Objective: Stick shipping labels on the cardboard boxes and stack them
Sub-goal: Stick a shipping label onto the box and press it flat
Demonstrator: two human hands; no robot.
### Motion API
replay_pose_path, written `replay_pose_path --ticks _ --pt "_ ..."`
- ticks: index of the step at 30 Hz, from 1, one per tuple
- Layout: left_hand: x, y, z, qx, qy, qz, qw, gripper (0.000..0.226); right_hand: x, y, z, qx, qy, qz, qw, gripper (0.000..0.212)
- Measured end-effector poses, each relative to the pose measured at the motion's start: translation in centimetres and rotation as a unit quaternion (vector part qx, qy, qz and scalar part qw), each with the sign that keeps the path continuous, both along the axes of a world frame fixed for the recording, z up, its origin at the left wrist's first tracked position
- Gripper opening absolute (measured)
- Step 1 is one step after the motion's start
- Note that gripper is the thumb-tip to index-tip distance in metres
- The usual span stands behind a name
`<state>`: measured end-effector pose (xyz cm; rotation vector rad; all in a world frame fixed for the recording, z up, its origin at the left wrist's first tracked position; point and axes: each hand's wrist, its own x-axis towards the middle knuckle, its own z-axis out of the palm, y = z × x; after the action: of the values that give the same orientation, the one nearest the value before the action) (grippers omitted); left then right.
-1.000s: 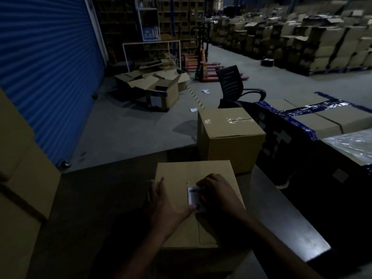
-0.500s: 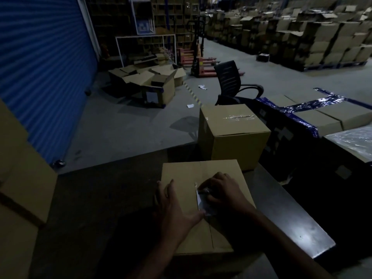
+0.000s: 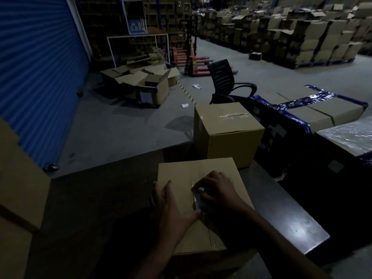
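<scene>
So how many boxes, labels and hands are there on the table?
Boxes: 2, the near box and the far box
Labels: 1, the label on the near box
Hands: 2, the left hand and the right hand
Total: 5

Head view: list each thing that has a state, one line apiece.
Near box: shut, flat on the table, label going on.
Label: on the near box's top, under both hands.
Left hand: flat on the near box, thumb at the label.
Right hand: fingers curled, pressing the label.
Far box: taped shut, upright on the table.
Floor box: flaps open.
</scene>
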<state>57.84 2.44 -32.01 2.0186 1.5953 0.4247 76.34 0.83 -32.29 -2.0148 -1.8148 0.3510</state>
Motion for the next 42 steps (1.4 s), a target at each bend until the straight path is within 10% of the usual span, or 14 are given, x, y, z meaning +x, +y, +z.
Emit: replay_pose_path --ticks 9,28,42 --pt "-0.1 -0.2 0.1 0.001 -0.018 0.005 1.0 0.121 0.6 -0.5 -0.6 0.042 0.025 -0.02 0.999 0.016" --pt "0.0 0.8 -0.1 0.0 -0.099 0.022 0.995 0.127 -0.9 -5.5 -1.4 0.074 0.019 -0.114 0.991 0.027" --pt "0.9 9.2 2.4 -0.052 0.105 -0.149 0.982 0.144 -2.2 -6.6 -1.0 0.111 -0.074 -0.065 0.989 0.032"
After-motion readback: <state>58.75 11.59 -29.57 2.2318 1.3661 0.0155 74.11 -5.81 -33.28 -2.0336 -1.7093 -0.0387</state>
